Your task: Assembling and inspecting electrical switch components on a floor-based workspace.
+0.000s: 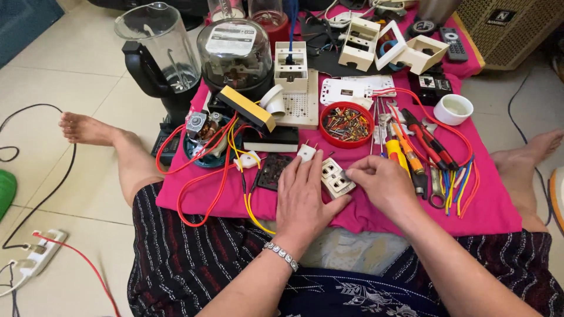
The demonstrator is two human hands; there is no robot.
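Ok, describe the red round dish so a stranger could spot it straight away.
Start at the pink cloth spread over the floor. Near its middle, just beyond the white socket that the right hand and left hand touch, sits the red dish. It is the only round red container there, filled with small mixed screws and bits.

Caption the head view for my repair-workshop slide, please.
Seated on the floor, left hand and right hand hold a white socket module over a pink cloth.

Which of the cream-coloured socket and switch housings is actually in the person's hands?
The double socket low on the pink cloth, between left hand and right hand. The other housings lie untouched at the far edge.
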